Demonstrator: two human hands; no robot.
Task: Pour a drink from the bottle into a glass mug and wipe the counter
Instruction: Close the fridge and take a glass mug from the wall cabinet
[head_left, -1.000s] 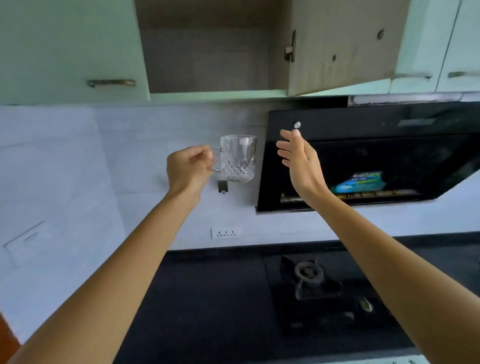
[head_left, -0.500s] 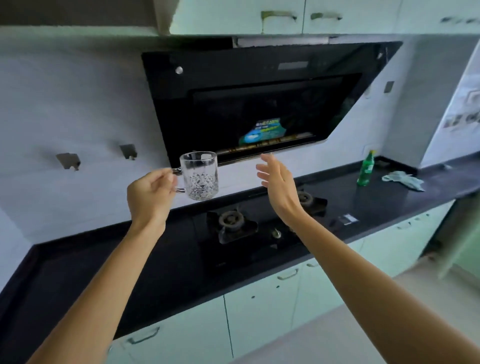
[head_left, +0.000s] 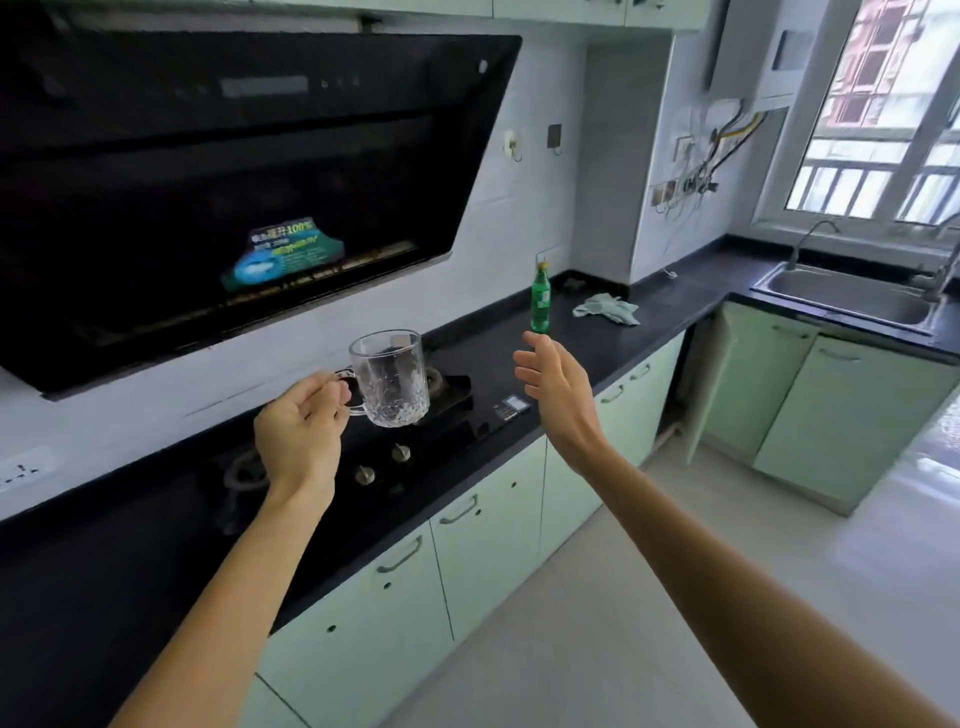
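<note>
You have one clear cut-glass mug (head_left: 392, 376), one slim green plastic bottle (head_left: 540, 301) and one crumpled pale cloth (head_left: 607, 307), the last two towards the black counter (head_left: 665, 306) back edge; two round metal stove knobs (head_left: 365, 474) near its front edge; one steel sink (head_left: 847, 299) at its far end.

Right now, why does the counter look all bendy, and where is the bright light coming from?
Head view: the wide-angle lens bows the black counter; daylight pours in from the window at right; the glass mug looks sharp, the range-hood sticker slightly blurry.
</note>
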